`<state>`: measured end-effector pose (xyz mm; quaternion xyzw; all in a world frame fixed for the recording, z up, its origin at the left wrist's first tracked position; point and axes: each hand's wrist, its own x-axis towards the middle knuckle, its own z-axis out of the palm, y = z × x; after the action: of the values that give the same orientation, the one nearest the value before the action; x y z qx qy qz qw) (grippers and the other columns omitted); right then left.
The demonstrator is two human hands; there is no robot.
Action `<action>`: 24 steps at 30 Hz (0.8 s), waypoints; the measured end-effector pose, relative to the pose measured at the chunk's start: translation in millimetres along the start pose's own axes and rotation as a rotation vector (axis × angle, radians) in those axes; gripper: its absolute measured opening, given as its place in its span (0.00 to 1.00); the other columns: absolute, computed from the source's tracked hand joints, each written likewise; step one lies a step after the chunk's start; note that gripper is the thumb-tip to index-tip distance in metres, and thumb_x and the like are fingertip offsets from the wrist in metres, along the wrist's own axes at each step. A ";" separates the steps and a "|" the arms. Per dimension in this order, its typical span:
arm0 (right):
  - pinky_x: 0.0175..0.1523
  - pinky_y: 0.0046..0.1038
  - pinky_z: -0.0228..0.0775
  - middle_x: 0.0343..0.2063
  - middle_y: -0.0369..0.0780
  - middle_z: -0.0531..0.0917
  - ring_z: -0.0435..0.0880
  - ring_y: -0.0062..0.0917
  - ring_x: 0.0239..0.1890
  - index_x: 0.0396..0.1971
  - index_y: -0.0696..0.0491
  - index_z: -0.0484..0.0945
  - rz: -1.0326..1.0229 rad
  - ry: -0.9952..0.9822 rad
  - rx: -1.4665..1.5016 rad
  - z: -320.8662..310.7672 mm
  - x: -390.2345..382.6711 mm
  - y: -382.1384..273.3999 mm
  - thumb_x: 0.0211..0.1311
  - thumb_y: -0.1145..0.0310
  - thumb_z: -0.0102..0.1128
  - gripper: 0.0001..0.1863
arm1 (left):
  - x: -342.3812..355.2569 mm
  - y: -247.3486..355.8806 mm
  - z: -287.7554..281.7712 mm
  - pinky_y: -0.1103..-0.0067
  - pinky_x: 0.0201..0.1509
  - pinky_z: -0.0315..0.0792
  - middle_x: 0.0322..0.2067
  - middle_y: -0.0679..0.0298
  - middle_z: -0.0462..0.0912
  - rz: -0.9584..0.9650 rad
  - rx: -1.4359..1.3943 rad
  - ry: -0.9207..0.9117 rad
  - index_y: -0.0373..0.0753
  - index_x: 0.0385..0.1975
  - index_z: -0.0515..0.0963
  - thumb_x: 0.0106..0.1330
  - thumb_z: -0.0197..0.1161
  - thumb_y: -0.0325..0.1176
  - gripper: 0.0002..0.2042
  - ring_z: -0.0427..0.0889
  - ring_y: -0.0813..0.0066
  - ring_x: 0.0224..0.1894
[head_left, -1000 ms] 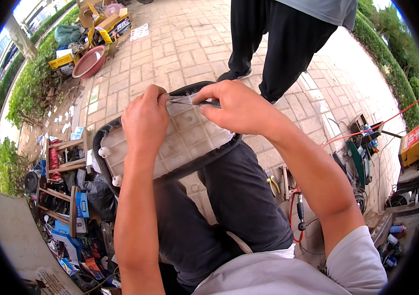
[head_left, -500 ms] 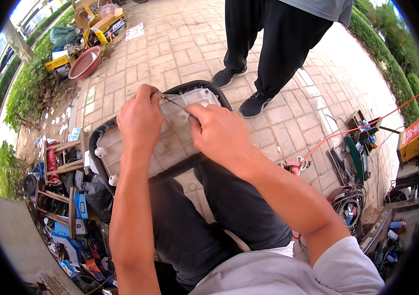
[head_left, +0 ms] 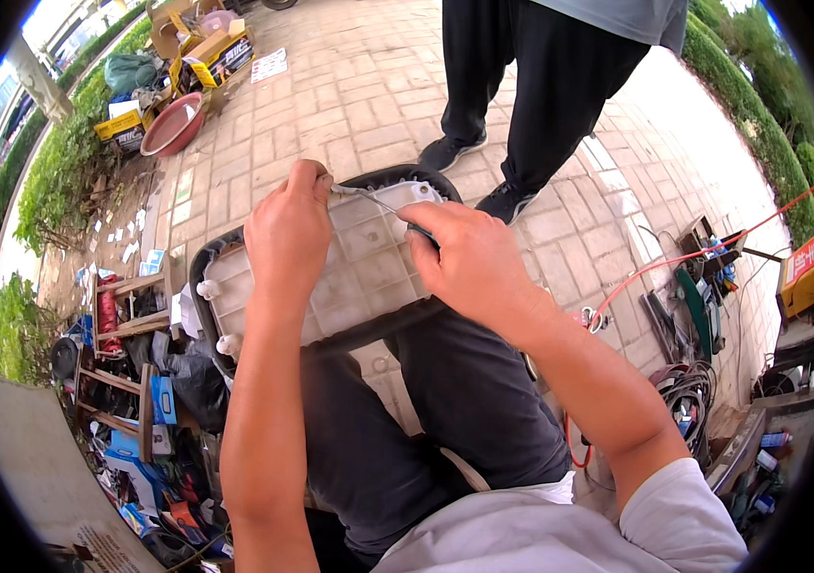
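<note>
Brick paving fills the scene, lit by sun, with a hedge along the far right edge. Second person's legs in black trousers stand just beyond the work, dark shoes on the bricks. Wearer sits, dark-trousered knees under a scooter seat turned upside down, its pale ribbed plastic base up and the black cover edge wrapping the rim. Seat lies across the lap, tilted, the far end toward the standing person.

Left hand is fisted, knuckles up, pressing on the base near its far edge and gripping one end of a thin metal tool. Right hand is curled over the far right corner of the seat, fingers closed around the cover edge and the tool's other end; exact pinch hidden.

Left side: wooden stools, a black bag, cluttered boxes. Red basin and yellow cartons farther off. Right side: orange cable, coiled wires, hand tools on the ground.
</note>
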<state>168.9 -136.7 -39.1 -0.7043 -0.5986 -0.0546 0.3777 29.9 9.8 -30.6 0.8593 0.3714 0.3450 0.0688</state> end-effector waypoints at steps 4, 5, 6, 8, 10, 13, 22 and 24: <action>0.41 0.41 0.75 0.32 0.48 0.84 0.83 0.46 0.35 0.41 0.55 0.82 0.036 -0.164 -0.024 -21.2 12.1 3.2 0.59 0.70 0.59 0.12 | -1.7 1.3 -7.2 0.65 0.38 0.74 0.31 0.56 0.84 0.088 -0.072 -0.063 0.39 0.39 0.78 0.67 0.61 0.33 0.07 0.83 0.54 0.35; 0.41 0.41 0.75 0.32 0.48 0.85 0.83 0.45 0.36 0.41 0.55 0.82 0.038 -0.192 -0.009 -25.9 16.0 2.7 0.59 0.69 0.59 0.12 | -1.6 1.5 -11.1 0.67 0.39 0.74 0.33 0.57 0.84 0.120 -0.090 -0.083 0.39 0.40 0.78 0.66 0.62 0.32 0.06 0.83 0.55 0.35; 0.42 0.41 0.75 0.32 0.48 0.85 0.83 0.45 0.36 0.41 0.55 0.82 0.040 -0.221 0.006 -30.6 20.8 2.3 0.59 0.69 0.59 0.12 | 0.4 1.5 -13.8 0.68 0.39 0.74 0.34 0.57 0.84 0.122 -0.108 -0.103 0.39 0.40 0.79 0.65 0.62 0.31 0.06 0.83 0.56 0.35; 0.43 0.41 0.75 0.32 0.48 0.85 0.84 0.45 0.37 0.42 0.55 0.83 0.033 -0.266 0.041 -35.1 29.6 3.3 0.59 0.68 0.58 0.13 | 3.7 -0.1 -19.7 0.70 0.40 0.75 0.35 0.58 0.84 0.127 -0.138 -0.147 0.39 0.40 0.79 0.64 0.63 0.28 0.07 0.83 0.57 0.36; 0.43 0.41 0.75 0.32 0.48 0.85 0.84 0.45 0.37 0.42 0.55 0.83 0.012 -0.301 0.072 -37.5 38.6 4.8 0.59 0.67 0.58 0.13 | 7.3 -4.0 -25.5 0.69 0.40 0.75 0.36 0.58 0.84 0.162 -0.122 -0.140 0.38 0.39 0.79 0.64 0.63 0.28 0.06 0.83 0.56 0.36; 0.45 0.43 0.76 0.34 0.47 0.86 0.84 0.44 0.40 0.41 0.54 0.83 0.013 -0.339 0.057 -38.7 44.4 0.7 0.58 0.67 0.55 0.14 | 7.7 -5.4 -21.4 0.67 0.39 0.74 0.35 0.56 0.84 0.249 -0.041 -0.065 0.37 0.38 0.78 0.65 0.61 0.29 0.05 0.82 0.53 0.35; 0.45 0.43 0.76 0.32 0.48 0.86 0.85 0.44 0.39 0.41 0.54 0.84 -0.020 -0.435 -0.037 -46.7 54.6 -15.6 0.57 0.68 0.55 0.14 | 2.5 0.8 -16.6 0.61 0.36 0.73 0.29 0.55 0.84 0.138 0.080 0.032 0.42 0.39 0.76 0.72 0.54 0.36 0.07 0.83 0.49 0.33; 0.44 0.43 0.77 0.32 0.48 0.86 0.85 0.44 0.38 0.41 0.53 0.84 0.001 -0.462 0.038 -43.5 61.8 -13.7 0.57 0.68 0.55 0.14 | 1.1 0.3 -14.9 0.61 0.36 0.73 0.29 0.55 0.84 0.133 0.107 0.050 0.42 0.39 0.76 0.73 0.54 0.37 0.07 0.83 0.49 0.33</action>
<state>190.3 -113.2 30.9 -0.6913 -0.6697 0.1197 0.2435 21.0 8.3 -18.7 0.8756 0.3328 0.3499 -0.0094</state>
